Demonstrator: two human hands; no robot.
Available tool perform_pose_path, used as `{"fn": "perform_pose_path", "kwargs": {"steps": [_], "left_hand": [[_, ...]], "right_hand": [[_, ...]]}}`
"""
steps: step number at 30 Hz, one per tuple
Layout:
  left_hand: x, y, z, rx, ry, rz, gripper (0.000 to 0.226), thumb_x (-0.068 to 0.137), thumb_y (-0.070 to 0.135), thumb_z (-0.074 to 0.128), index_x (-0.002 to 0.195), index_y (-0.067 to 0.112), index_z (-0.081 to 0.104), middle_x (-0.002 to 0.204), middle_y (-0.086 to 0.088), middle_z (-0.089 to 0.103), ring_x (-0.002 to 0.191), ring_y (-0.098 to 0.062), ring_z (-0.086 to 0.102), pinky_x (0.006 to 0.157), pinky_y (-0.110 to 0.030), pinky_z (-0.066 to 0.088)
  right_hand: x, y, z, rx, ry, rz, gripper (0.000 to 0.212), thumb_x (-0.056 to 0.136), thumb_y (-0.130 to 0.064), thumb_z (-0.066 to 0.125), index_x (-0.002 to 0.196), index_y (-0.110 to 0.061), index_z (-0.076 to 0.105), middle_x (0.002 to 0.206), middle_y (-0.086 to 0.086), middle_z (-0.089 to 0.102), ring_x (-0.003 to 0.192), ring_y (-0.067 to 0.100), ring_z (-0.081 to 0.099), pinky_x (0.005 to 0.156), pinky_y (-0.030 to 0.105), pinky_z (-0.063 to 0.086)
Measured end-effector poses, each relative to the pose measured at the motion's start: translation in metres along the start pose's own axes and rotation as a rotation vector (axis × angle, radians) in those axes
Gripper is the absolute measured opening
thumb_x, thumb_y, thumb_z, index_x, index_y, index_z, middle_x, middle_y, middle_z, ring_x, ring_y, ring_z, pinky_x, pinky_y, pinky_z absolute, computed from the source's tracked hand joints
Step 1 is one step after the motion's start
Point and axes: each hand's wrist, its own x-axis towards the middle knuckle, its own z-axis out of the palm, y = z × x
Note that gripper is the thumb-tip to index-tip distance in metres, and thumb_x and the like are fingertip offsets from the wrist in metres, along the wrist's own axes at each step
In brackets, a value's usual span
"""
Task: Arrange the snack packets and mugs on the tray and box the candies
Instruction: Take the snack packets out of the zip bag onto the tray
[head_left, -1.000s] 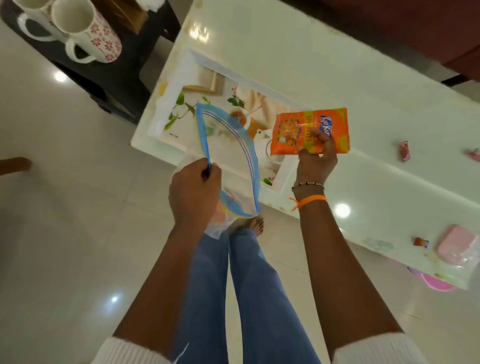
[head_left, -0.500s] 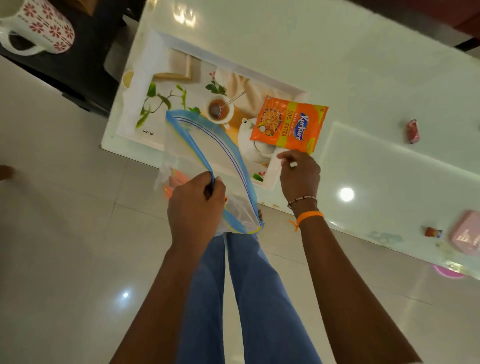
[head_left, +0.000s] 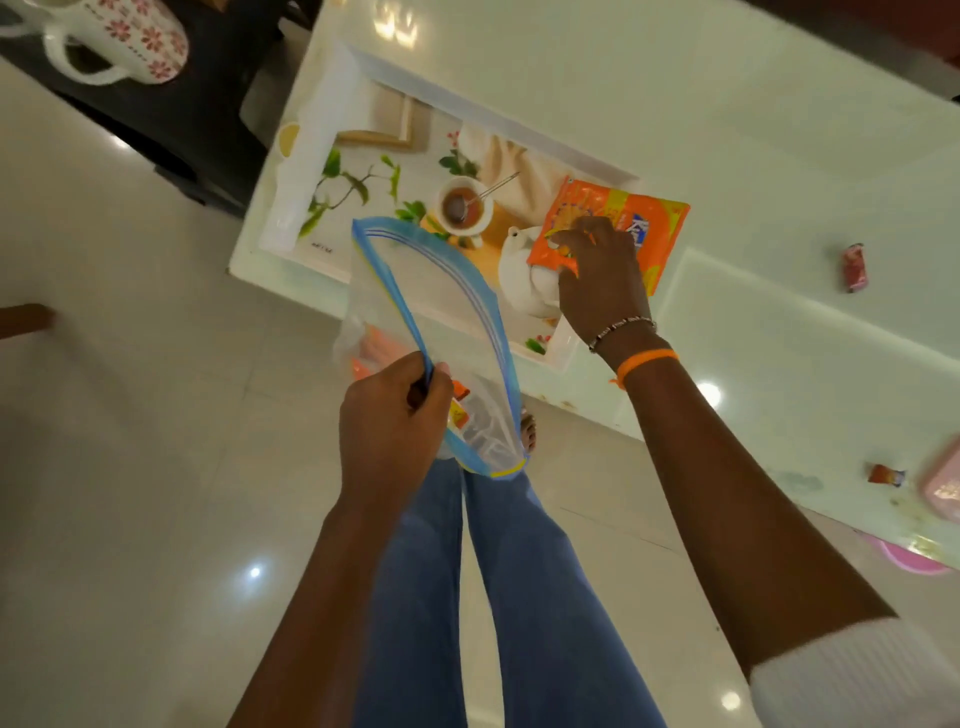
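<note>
An orange snack packet (head_left: 660, 228) lies at the right end of the white tray (head_left: 322, 171), which has a tea picture printed on it. My right hand (head_left: 597, 280) rests on the packet's near left corner, fingers bent and pinching it. Below the table edge, my left hand (head_left: 395, 415) grips the blue rim of a clear zip bag (head_left: 441, 312), which hangs open. More orange packets (head_left: 374, 345) show through the bag. Two white mugs with red flowers (head_left: 130, 41) stand on a dark side table at top left. Wrapped candies (head_left: 854, 267) (head_left: 885, 474) lie on the table.
The white glass table (head_left: 727, 130) runs from the top centre to the right. A pink box (head_left: 943, 483) sits at its near right edge, with something pink (head_left: 909, 558) below. The dark side table (head_left: 197, 114) stands left of the tray. My legs stand on a glossy tiled floor.
The packet went from my raised right hand down onto the tray. The hand let go and pulled back, then returned onto the packet. The left hand kept hold of the bag.
</note>
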Motion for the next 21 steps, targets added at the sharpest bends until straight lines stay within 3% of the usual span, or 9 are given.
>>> {"fn": "perform_pose_path", "kwargs": {"steps": [3, 5, 7, 10, 12, 14, 16, 18, 21], "left_hand": [[-0.009, -0.006, -0.009, -0.025, 0.019, -0.046, 0.036, 0.082, 0.027, 0.051, 0.049, 0.023, 0.039, 0.04, 0.001, 0.033, 0.044, -0.008, 0.035, 0.048, -0.025, 0.025], [-0.016, -0.011, -0.019, -0.05, 0.038, -0.084, 0.039, 0.082, 0.026, 0.052, 0.046, 0.028, 0.039, 0.04, 0.0, 0.036, 0.041, -0.007, 0.033, 0.047, -0.024, 0.024], [-0.024, -0.016, -0.027, -0.068, 0.059, -0.106, 0.042, 0.084, 0.027, 0.053, 0.047, 0.027, 0.033, 0.04, 0.001, 0.03, 0.042, -0.009, 0.029, 0.047, -0.027, 0.023], [-0.037, -0.023, -0.039, -0.149, 0.084, -0.116, 0.039, 0.088, 0.028, 0.051, 0.053, 0.013, 0.041, 0.044, 0.001, 0.036, 0.048, -0.008, 0.03, 0.046, -0.031, 0.027], [-0.046, -0.026, -0.045, -0.22, 0.109, -0.111, 0.041, 0.089, 0.029, 0.05, 0.062, -0.001, 0.048, 0.052, -0.018, 0.046, 0.052, -0.016, 0.036, 0.047, -0.037, 0.033], [-0.055, -0.03, -0.051, -0.263, 0.147, -0.094, 0.04, 0.09, 0.027, 0.05, 0.065, -0.005, 0.05, 0.055, -0.023, 0.047, 0.052, -0.025, 0.037, 0.047, -0.04, 0.035], [-0.061, -0.033, -0.055, -0.316, 0.172, -0.108, 0.036, 0.09, 0.022, 0.051, 0.066, -0.005, 0.051, 0.056, -0.024, 0.047, 0.053, -0.034, 0.041, 0.047, -0.04, 0.037], [-0.064, -0.036, -0.057, -0.338, 0.198, -0.124, 0.038, 0.089, 0.023, 0.051, 0.063, -0.005, 0.048, 0.054, -0.023, 0.041, 0.052, -0.031, 0.035, 0.047, -0.038, 0.032], [-0.062, -0.038, -0.059, -0.298, 0.174, -0.121, 0.042, 0.088, 0.024, 0.051, 0.062, -0.008, 0.047, 0.052, -0.022, 0.038, 0.051, -0.025, 0.032, 0.047, -0.036, 0.029]], "right_hand": [[-0.04, -0.054, -0.023, 0.47, 0.096, -0.12, 0.02, 0.085, 0.001, 0.046, 0.092, -0.001, 0.065, 0.093, 0.017, 0.065, 0.086, 0.03, 0.063, 0.077, 0.038, 0.049], [-0.064, -0.091, -0.025, 0.704, -0.075, -0.092, 0.023, 0.084, 0.006, 0.042, 0.088, 0.002, 0.064, 0.078, 0.016, 0.065, 0.073, 0.032, 0.066, 0.071, 0.04, 0.055], [-0.069, -0.118, -0.01, 0.596, -0.338, -0.098, 0.025, 0.082, 0.007, 0.043, 0.094, 0.002, 0.065, 0.091, 0.021, 0.067, 0.089, 0.037, 0.065, 0.082, 0.043, 0.053], [-0.052, -0.145, 0.032, 0.122, -0.726, -0.132, 0.02, 0.085, 0.001, 0.05, 0.101, -0.005, 0.061, 0.127, 0.023, 0.055, 0.116, 0.037, 0.053, 0.088, 0.036, 0.044], [-0.041, -0.156, 0.061, -0.022, -0.848, -0.086, 0.028, 0.088, -0.003, 0.05, 0.116, -0.003, 0.052, 0.141, 0.025, 0.041, 0.127, 0.037, 0.044, 0.094, 0.038, 0.042], [-0.041, -0.163, 0.084, -0.02, -0.836, 0.016, 0.045, 0.095, -0.014, 0.043, 0.136, 0.0, 0.032, 0.149, 0.022, 0.027, 0.136, 0.036, 0.031, 0.11, 0.043, 0.03], [-0.047, -0.166, 0.098, -0.04, -0.716, 0.08, 0.053, 0.096, -0.023, 0.043, 0.141, -0.002, 0.024, 0.149, 0.019, 0.026, 0.138, 0.035, 0.026, 0.113, 0.045, 0.025], [-0.053, -0.171, 0.103, -0.092, -0.574, 0.077, 0.051, 0.095, -0.02, 0.044, 0.139, -0.002, 0.027, 0.146, 0.016, 0.03, 0.136, 0.033, 0.028, 0.11, 0.043, 0.028], [-0.057, -0.176, 0.104, -0.009, -0.538, 0.006, 0.027, 0.095, -0.01, 0.041, 0.121, -0.004, 0.048, 0.139, 0.023, 0.038, 0.13, 0.037, 0.036, 0.107, 0.043, 0.032]]}}
